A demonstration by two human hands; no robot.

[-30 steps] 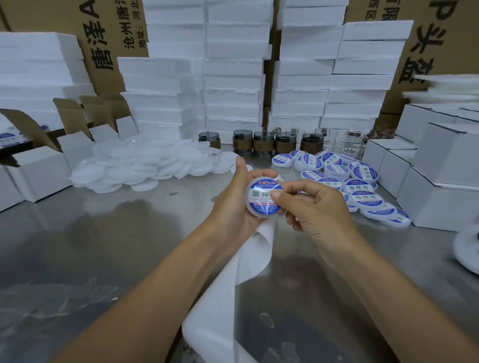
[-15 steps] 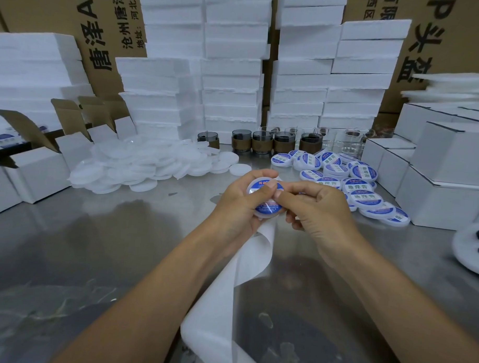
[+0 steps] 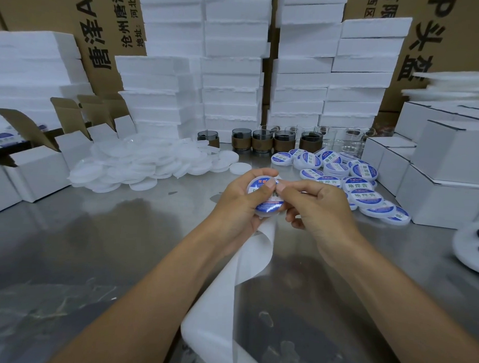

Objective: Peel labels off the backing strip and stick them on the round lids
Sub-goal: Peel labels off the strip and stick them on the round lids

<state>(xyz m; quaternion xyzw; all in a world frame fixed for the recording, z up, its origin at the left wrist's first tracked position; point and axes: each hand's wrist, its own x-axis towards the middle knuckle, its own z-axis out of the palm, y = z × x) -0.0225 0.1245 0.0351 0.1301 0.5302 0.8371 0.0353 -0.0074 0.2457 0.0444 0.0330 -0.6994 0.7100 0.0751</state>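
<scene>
Holding a small round white plastic lid point(image 3: 262, 209) above the shiny metal table point(image 3: 68, 243), the left hand point(image 3: 239, 205) curled around it. The right hand point(image 3: 320, 211) pinched its edge, maybe rubbing the blue and white sticker label point(image 3: 267, 206) flat. The long white paper backing strip point(image 3: 229, 289) hung under the hands. Many labelled lids point(image 3: 364, 192) lay done on the right; a big heap of plain white lids point(image 3: 141, 164) waited.

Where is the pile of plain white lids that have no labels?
In the head view, the pile of plain lids lies on the left of the table, between the open cartons and the dark cups.
</scene>
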